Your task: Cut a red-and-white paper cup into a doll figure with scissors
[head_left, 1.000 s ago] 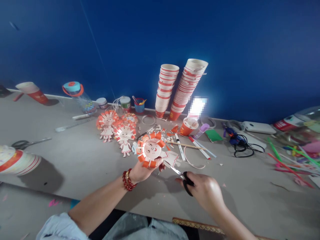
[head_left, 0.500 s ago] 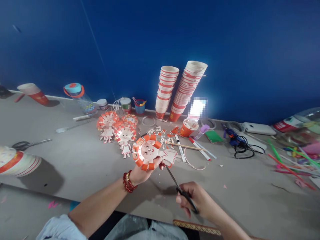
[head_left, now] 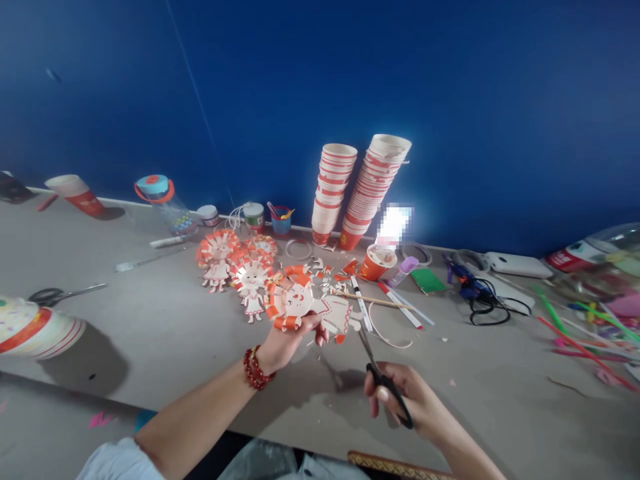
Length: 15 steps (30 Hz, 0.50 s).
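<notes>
My left hand (head_left: 290,343), below a red bead bracelet, grips a paper doll (head_left: 334,313) at its neck. The doll has a round drawn face, curled orange paper strips around the head and a white dress with a red trim. In my right hand (head_left: 400,393) is a pair of black-handled scissors (head_left: 369,350). Their blades point up and away, with the tips close to the doll's feet; whether they touch cannot be told. Similar paper dolls (head_left: 253,283) lie just behind my left hand.
Two tall stacks of paper cups (head_left: 334,193) lean near the blue wall. Paper scraps, markers (head_left: 361,303) and an orange cup (head_left: 379,262) lie behind the doll. A blue glue gun (head_left: 473,283) with a black cord is at right. More scissors (head_left: 65,293) and a decorated cup (head_left: 37,327) lie left.
The doll has turned in my left hand so its dress and feet point right. My right hand has drawn the scissors slightly right and down, and the blades have come away from the dress.
</notes>
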Tool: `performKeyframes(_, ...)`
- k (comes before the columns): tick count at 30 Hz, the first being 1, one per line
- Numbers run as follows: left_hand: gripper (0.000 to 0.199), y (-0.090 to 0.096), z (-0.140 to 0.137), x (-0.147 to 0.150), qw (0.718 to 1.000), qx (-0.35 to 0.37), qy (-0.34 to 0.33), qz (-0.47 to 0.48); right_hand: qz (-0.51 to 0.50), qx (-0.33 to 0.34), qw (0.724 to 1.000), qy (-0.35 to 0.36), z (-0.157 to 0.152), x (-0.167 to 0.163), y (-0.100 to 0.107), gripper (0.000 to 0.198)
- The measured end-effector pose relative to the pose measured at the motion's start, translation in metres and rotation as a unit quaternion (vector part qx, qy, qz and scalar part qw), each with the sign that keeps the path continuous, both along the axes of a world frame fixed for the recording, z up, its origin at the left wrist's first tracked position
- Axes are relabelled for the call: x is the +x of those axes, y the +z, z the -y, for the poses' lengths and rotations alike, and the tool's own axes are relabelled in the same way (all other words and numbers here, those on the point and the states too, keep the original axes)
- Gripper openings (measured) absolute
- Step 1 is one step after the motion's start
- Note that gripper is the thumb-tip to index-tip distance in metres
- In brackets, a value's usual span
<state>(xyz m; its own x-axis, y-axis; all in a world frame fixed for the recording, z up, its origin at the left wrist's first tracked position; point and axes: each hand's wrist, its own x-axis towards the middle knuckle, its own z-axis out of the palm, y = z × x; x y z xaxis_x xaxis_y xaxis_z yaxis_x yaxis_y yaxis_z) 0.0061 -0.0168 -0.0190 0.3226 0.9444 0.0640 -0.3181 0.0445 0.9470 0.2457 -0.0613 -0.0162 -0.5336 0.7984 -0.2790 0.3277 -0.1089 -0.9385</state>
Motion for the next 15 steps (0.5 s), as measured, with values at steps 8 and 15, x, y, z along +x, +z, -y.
performKeyframes(8, 0.027, 0.006, 0.000, -0.004, 0.999, 0.019, -0.028, -0.013, -0.037, 0.021, 0.999, -0.003, -0.001, 0.021, 0.023, 0.059)
performKeyframes(15, 0.023, 0.005, -0.001, -0.007, 0.995, -0.021, -0.091, -0.026, -0.026, -0.115, 0.984, 0.136, -0.006, 0.016, 0.050, 0.054)
